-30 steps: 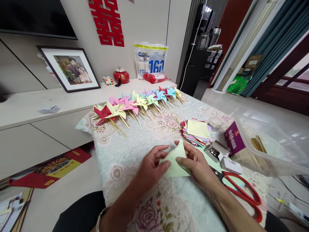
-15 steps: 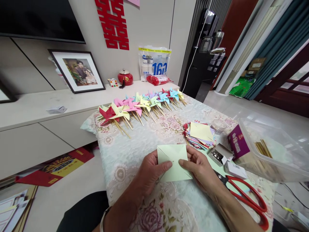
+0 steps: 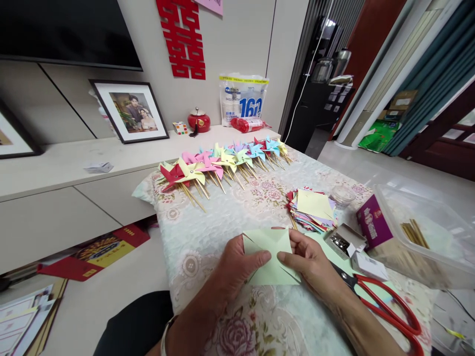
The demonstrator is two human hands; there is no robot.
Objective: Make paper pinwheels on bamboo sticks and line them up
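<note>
A pale green paper square [image 3: 270, 273], slit from its corners toward the middle, is held between both hands above the table. My left hand [image 3: 241, 262] grips its left side, the thumb lying on top near the centre. On the right side my right hand [image 3: 306, 252] pinches it with thumb above and fingers behind. The paper's corners bend slightly upward. Beyond my right hand lies a stack of coloured paper squares [image 3: 315, 205], a yellow one on top. Scissors with red handles [image 3: 393, 301] rest beside my right forearm, which partly covers them.
Several finished paper pinwheels [image 3: 208, 165] on sticks line the table's far side. At right stand a small box of metal fasteners [image 3: 343, 240], a round clear container [image 3: 342, 195] and a plastic bin [image 3: 404, 247] holding sticks. A flowered cloth [image 3: 185, 237] covers the table.
Both thumbs have slid slightly closer together over the paper's middle, and its slits gape wider. The view has shifted a little to the left.
</note>
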